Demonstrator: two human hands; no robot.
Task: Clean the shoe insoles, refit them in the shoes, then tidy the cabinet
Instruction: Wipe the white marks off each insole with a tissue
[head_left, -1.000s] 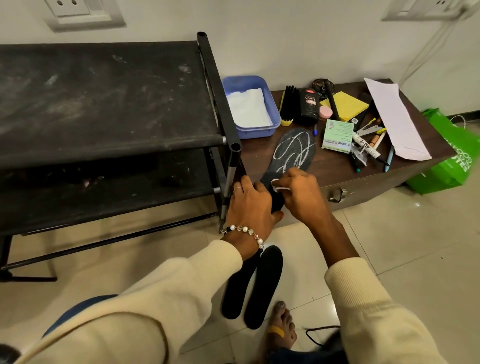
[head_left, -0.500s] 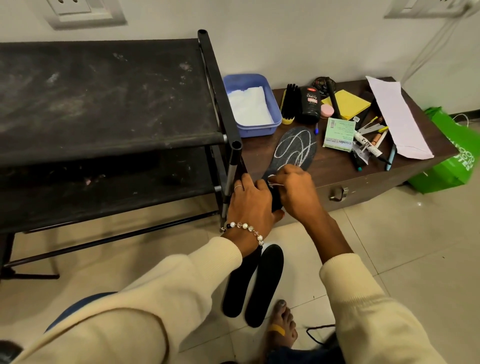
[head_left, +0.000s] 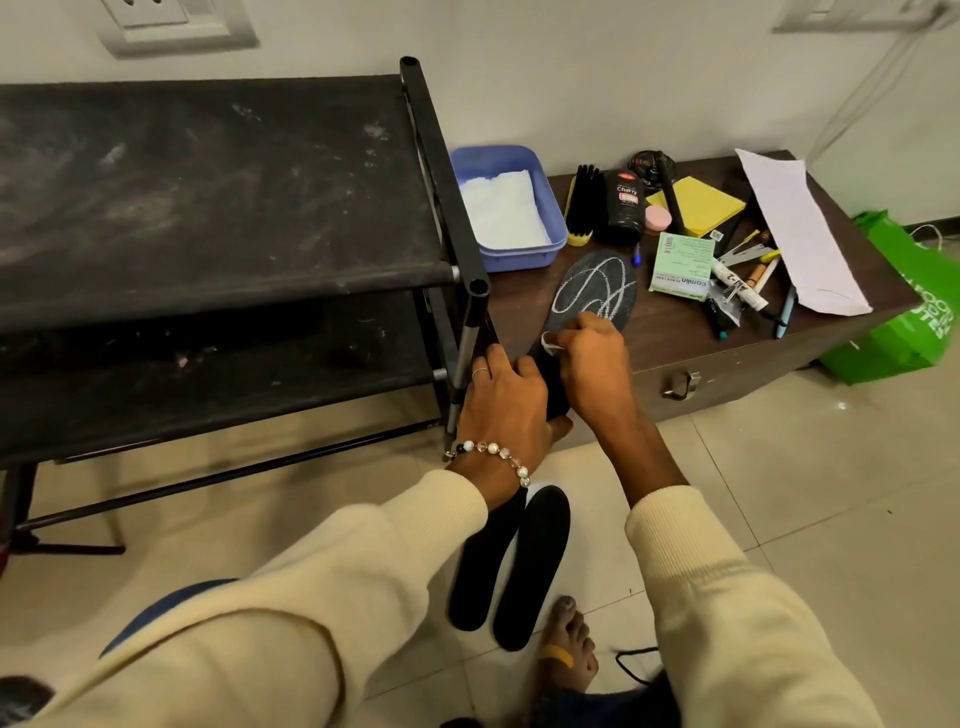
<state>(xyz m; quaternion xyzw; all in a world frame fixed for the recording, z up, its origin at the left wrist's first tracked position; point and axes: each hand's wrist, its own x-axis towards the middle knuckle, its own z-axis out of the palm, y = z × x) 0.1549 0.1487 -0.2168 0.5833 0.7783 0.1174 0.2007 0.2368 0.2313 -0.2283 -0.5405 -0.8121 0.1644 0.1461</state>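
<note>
A dark insole with white scribbles lies on the brown cabinet top, its heel end over the front edge. My left hand grips that heel end. My right hand pinches a small white piece, chalk or tissue, I cannot tell which, against the insole's middle. Two plain black insoles lie side by side on the floor tiles below my wrists. No shoes are in view.
A black two-tier shoe rack stands at the left. On the cabinet sit a blue tub with white tissue, a shoe brush, a black polish bottle, yellow sticky notes, a green box, pens and white paper. A green bag sits at the right.
My right hand has slid a little up the insole toward the scribbled toe end with the white piece. My left hand keeps its hold on the heel.
</note>
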